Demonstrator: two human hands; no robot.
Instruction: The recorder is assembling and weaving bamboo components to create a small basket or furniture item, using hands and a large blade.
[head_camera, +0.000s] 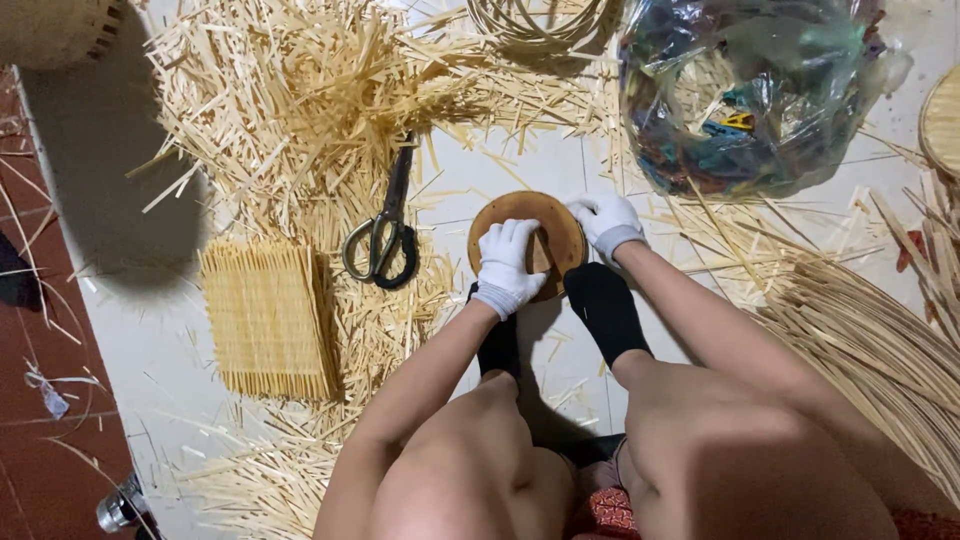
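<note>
A round brown wooden disc (510, 211) lies on the white tiled floor in front of my black-socked feet (603, 306). My left hand (506, 265), in a white glove, presses down on the disc's near side over a pale piece I cannot make out. The gloved right hand (606, 222) grips the disc's right edge. Both socked feet rest against the disc's near rim.
Scissors (385, 232) lie just left of the disc. A neat stack of short bamboo sticks (268, 318) sits farther left, amid loose sticks (320, 90). A clear plastic bag (750, 90) of coloured bits is at upper right. Long bamboo strips (880, 350) fan along the right.
</note>
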